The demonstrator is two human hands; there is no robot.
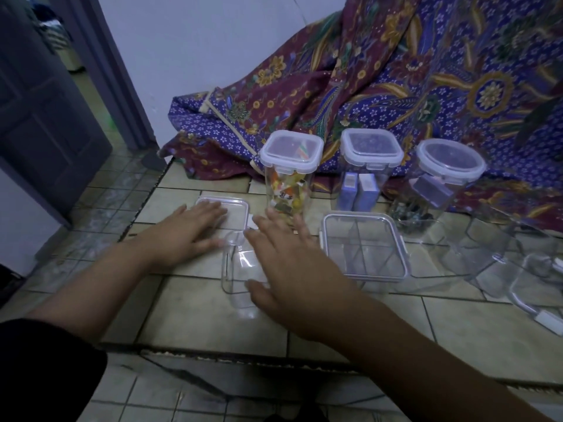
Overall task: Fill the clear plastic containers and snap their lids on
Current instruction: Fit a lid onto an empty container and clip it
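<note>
Low in the centre of my view, my right hand (286, 266) hangs flat, fingers spread apart, over a lidless empty clear container (234, 269) on the tiled floor (195, 315). I cannot tell whether it touches. Just left and a little higher, my left hand (185, 236) lays straight fingers on a loose lid (237, 212). At right sits a lidded divided box (365, 248). Behind stand a tall jar (289, 178) of colourful pieces, a square jar (370, 175) and a round jar (447, 178), all lidded, before patterned cloth (396, 86).
</note>
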